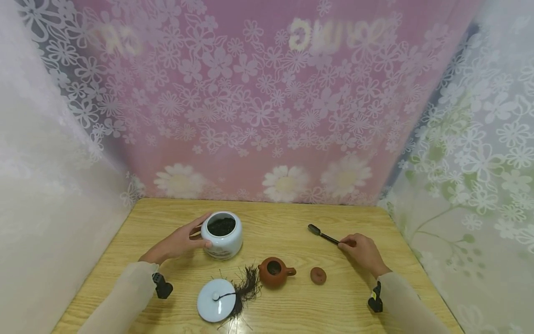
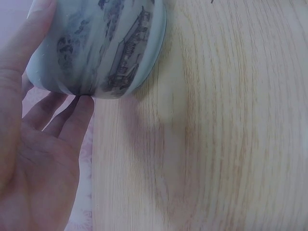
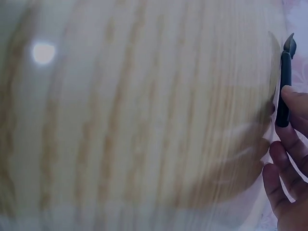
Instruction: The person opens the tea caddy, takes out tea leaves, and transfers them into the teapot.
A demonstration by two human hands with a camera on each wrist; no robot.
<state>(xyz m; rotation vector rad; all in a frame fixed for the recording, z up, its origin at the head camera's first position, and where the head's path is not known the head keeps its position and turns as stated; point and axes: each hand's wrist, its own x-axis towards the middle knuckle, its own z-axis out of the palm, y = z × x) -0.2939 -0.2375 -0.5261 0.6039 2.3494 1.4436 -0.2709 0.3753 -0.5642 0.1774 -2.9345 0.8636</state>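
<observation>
My left hand (image 1: 183,240) holds a white porcelain tea jar (image 1: 227,246) from its left side, thumb in front and fingers behind. Dark tea leaves (image 1: 221,226) show through its mouth, and the left wrist view reveals a painted building (image 2: 132,48) on its wall. On the right, my right hand (image 1: 364,253) pinches a black tea scoop (image 1: 328,238) near its handle end, thumb against the fingers. The scoop's head points away to the left. In the right wrist view, the scoop (image 3: 285,82) is close over the wooden table.
Between the hands sits a small brown clay teapot (image 1: 273,277) without its lid on. Its round lid (image 1: 318,276) lies to the right. Nearer the front is the jar's white lid (image 1: 212,306), with a dark tassel of thin strands (image 1: 249,285) at its knob. Floral curtains (image 1: 258,106) surround the table (image 1: 275,218).
</observation>
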